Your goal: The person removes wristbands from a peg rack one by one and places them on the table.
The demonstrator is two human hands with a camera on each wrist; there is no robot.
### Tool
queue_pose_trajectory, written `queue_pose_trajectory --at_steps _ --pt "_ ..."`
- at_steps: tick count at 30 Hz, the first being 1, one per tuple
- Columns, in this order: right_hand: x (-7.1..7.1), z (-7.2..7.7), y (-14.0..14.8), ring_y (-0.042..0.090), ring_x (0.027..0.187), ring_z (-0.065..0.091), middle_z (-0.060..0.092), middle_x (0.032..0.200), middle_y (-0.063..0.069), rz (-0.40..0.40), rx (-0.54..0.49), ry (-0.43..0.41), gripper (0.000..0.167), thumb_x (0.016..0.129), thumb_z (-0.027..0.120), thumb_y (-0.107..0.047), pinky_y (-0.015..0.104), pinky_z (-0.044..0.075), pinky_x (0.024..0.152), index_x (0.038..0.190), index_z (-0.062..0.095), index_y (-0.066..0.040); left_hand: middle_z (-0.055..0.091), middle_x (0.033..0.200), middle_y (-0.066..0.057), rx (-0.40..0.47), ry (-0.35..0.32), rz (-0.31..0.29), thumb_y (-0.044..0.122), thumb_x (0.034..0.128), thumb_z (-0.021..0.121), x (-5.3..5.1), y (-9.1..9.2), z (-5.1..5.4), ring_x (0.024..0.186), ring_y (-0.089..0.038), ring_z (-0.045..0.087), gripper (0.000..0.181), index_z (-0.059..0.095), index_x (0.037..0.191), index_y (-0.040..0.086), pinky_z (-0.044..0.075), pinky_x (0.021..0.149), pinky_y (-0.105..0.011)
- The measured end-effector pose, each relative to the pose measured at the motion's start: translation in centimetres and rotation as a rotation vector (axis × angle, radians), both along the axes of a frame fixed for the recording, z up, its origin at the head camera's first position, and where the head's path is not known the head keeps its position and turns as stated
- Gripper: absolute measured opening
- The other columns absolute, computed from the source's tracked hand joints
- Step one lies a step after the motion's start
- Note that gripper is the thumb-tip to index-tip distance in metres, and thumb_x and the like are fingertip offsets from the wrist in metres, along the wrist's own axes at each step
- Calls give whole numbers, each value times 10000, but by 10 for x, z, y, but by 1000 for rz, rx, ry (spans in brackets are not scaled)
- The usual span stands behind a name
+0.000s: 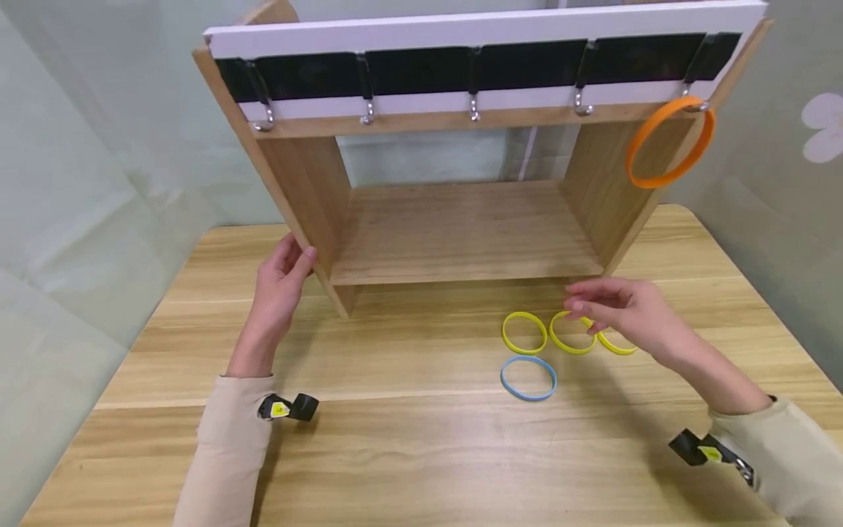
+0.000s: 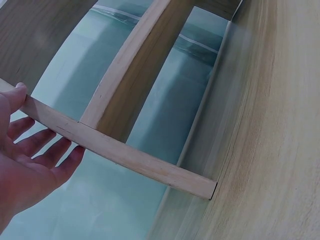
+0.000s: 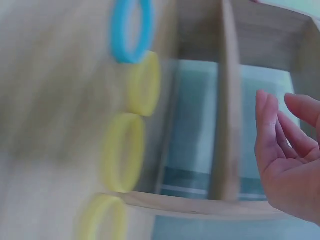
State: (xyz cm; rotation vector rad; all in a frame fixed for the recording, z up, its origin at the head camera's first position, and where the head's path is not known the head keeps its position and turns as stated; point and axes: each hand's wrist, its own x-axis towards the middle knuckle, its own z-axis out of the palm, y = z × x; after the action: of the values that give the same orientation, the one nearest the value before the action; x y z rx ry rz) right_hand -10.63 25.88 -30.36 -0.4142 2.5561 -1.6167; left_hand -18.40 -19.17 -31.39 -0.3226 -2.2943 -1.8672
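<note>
My left hand (image 1: 279, 282) grips the front edge of the wooden rack's left side panel (image 2: 125, 150), thumb on one side and fingers on the other. My right hand (image 1: 635, 315) hovers over the yellow wristbands, fingers loosely bent and holding nothing. Beneath it lie a yellow wristband (image 1: 571, 351) and another yellow wristband (image 1: 619, 350), both partly covered by the hand in the head view. A third yellow wristband (image 1: 525, 352) lies to their left, with a blue wristband (image 1: 528, 398) just in front. An orange wristband (image 1: 634, 150) hangs from the rack's rightmost hook (image 1: 698, 107).
The wooden rack (image 1: 461, 234) stands on the wood-grain table (image 1: 395, 461). Along its top runs a white board (image 1: 421, 29) with a black strip and several metal hooks, including a middle hook (image 1: 474, 110). Pale fabric (image 1: 85, 146) surrounds the table.
</note>
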Motion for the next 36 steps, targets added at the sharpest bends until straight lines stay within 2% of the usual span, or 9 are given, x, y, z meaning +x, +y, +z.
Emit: queue_pose_trajectory --at_steps 4,9,11,16,21,26,36 --pt "-7 16 4 82 857 676 719 970 -46 -57 -66 79 292 961 590 -49 255 570 648 1196 566 123 413 1453 -193 -1 -2 3 224 1028 475 1 0 0 1265 -264 448 517 338 1485 22 431 1021 -358" --pt "-15 34 10 112 889 680 719 1020 -1 -112 -226 136 213 964 587 -59 227 561 645 1167 650 -38 405 1465 -176 -2 -1 -2 222 1028 476 0 0 -1 1276 -271 437 518 334 1489 31 411 1040 -403" --pt "-18 40 12 134 902 683 717 1031 30 -122 -365 123 212 953 598 -41 232 561 648 1154 666 -40 407 1465 -168 -2 3 -5 220 1027 479 0 0 -2 1277 -273 436 517 336 1489 36 404 1045 -420" --pt "-23 54 20 177 994 658 700 1080 105 -92 -686 39 267 942 587 11 253 565 683 1201 629 55 416 1456 -171 4 7 -9 206 1027 480 -1 1 -2 1269 -279 443 511 340 1488 38 402 1046 -430" --pt "-28 62 24 207 1019 654 688 1109 147 -63 -871 0 268 950 533 68 277 575 686 1201 628 77 417 1451 -182 4 6 1 204 1028 476 0 0 -3 1265 -279 444 509 339 1487 30 403 1044 -434" --pt "-31 69 26 233 1010 663 682 1110 175 -61 -941 37 250 950 505 105 309 575 671 1160 640 94 403 1464 -179 5 2 -5 216 1028 475 0 -1 -1 1279 -285 432 521 326 1493 33 392 1052 -446" --pt "-29 81 29 262 943 687 694 1054 194 -148 -986 36 185 913 545 138 300 579 614 1063 654 120 397 1468 -175 7 -5 -7 205 1027 479 1 -1 -1 1285 -295 426 521 323 1491 26 385 1057 -457"
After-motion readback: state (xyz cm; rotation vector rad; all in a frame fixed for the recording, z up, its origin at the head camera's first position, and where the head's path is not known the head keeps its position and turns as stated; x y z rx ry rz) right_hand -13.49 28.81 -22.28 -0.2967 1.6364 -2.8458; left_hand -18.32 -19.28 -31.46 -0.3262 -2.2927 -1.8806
